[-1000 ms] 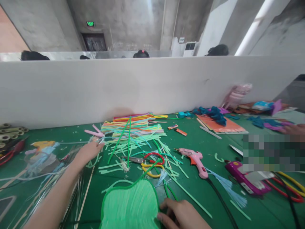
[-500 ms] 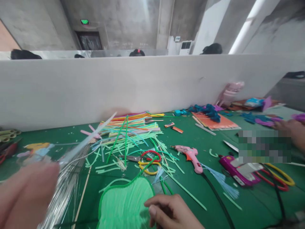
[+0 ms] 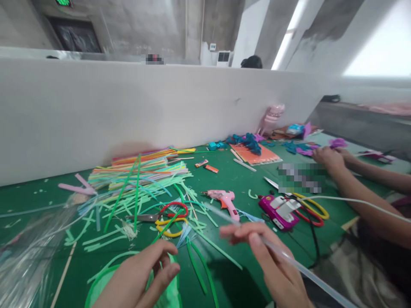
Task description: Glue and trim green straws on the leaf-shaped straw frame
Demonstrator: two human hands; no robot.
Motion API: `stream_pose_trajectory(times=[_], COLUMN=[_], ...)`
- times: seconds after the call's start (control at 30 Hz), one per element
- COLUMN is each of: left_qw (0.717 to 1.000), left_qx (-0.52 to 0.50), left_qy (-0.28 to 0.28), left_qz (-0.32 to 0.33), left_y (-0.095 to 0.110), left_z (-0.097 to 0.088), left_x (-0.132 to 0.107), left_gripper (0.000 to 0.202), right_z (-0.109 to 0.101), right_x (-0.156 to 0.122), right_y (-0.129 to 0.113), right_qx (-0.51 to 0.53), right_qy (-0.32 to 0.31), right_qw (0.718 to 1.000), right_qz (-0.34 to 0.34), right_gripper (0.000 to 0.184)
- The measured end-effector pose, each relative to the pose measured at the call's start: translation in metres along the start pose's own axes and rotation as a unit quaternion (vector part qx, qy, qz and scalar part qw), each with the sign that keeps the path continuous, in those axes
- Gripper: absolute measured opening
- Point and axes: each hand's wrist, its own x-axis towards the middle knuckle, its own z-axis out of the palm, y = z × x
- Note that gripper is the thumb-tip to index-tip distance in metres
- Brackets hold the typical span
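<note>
My right hand (image 3: 272, 265) is closed on a long clear stick (image 3: 308, 271), pinched between thumb and fingers. The stick slants from near the pink glue gun (image 3: 224, 199) down to the lower right edge. My left hand (image 3: 141, 276) sits low at the centre-left with its fingers bent, gripping the edge of a light green flat shape (image 3: 163, 297) rimmed in darker green. Only part of that shape shows under the hand. Scissors with red and yellow handles (image 3: 170, 214) lie just beyond both hands among cut green strips.
A pile of coloured straws (image 3: 144, 171) lies against the white partition (image 3: 160, 107). A purple glue gun (image 3: 276, 209) with cords is on the right. Another person's hands (image 3: 330, 158) work on purple material there. A clear bag of sticks (image 3: 25, 252) lies at left.
The view has swung right. The clear stick that my left hand was lifting from the left is now in my right hand, and my left hand has taken over the green shape.
</note>
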Motion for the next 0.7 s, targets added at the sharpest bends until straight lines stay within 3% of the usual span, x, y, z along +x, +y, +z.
stream_pose_trajectory(times=[0.07, 0.13, 0.17, 0.3, 0.43, 0.57, 0.7], left_qw=[1.0, 1.0, 1.0, 0.999, 0.993, 0.981, 0.949], left_qx=[-0.003, -0.003, -0.003, -0.018, -0.11, -0.192, -0.301], left_qy=[0.004, -0.009, -0.014, -0.034, -0.027, 0.014, 0.089], left_qz=[-0.01, -0.009, -0.006, 0.001, -0.02, -0.036, -0.042], left_y=[-0.009, -0.016, -0.019, -0.026, -0.035, -0.04, -0.033], left_z=[0.005, 0.01, 0.013, 0.022, 0.029, 0.036, 0.049], left_x=[0.003, 0.007, 0.009, 0.014, 0.018, 0.024, 0.033], left_gripper=[0.046, 0.047, 0.047, 0.046, 0.042, 0.047, 0.061], right_z=[-0.015, -0.021, -0.021, -0.01, -0.007, -0.003, 0.027], right_x=[0.022, 0.044, 0.053, 0.072, 0.075, 0.068, 0.049], right_y=[0.016, 0.034, 0.043, 0.07, 0.08, 0.069, 0.045], right_qx=[-0.18, -0.351, -0.379, -0.417, -0.417, -0.391, -0.355], right_qy=[0.037, 0.047, 0.068, 0.1, 0.109, 0.147, 0.211], right_qw=[0.983, 0.935, 0.923, 0.903, 0.902, 0.907, 0.902], right_qz=[-0.004, 0.001, -0.001, 0.004, -0.009, -0.055, -0.125], right_gripper=[0.036, 0.03, 0.026, 0.02, 0.018, 0.02, 0.022])
